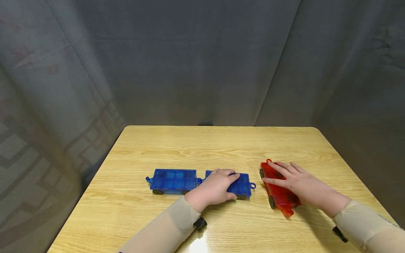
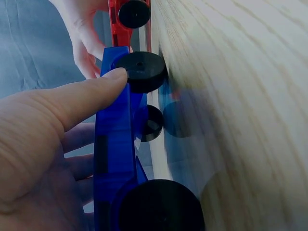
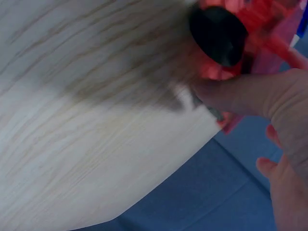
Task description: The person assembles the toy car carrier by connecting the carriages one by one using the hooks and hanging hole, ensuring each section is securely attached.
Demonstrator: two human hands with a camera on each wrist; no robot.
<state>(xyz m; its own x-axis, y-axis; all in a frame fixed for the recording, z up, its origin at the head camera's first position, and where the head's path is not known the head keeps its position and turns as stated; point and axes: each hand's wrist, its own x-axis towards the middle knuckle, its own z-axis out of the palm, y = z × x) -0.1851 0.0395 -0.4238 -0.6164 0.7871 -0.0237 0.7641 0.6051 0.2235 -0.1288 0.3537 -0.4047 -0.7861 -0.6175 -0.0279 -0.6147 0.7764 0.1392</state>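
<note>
Two blue toy train cars lie in a row on the table, their ends meeting at a coupling. My left hand (image 1: pixel 218 186) grips the right blue car (image 1: pixel 243 184) from above, with its thumb on the near side by a wheel and its fingers reaching over the far side. The left blue car (image 1: pixel 174 179) ends in a hook. To the right, a red toy train car (image 1: pixel 269 172) stands at an angle, its ring at the far end. My right hand (image 1: pixel 297 182) holds it, fingers spread across the top and thumb by a wheel in the right wrist view.
The wooden table (image 1: pixel 152 147) has rounded far corners. Grey cloth (image 1: pixel 190 70) hangs behind it and at both sides. A black wrist-strap piece (image 1: pixel 200 224) sticks out beneath the left sleeve.
</note>
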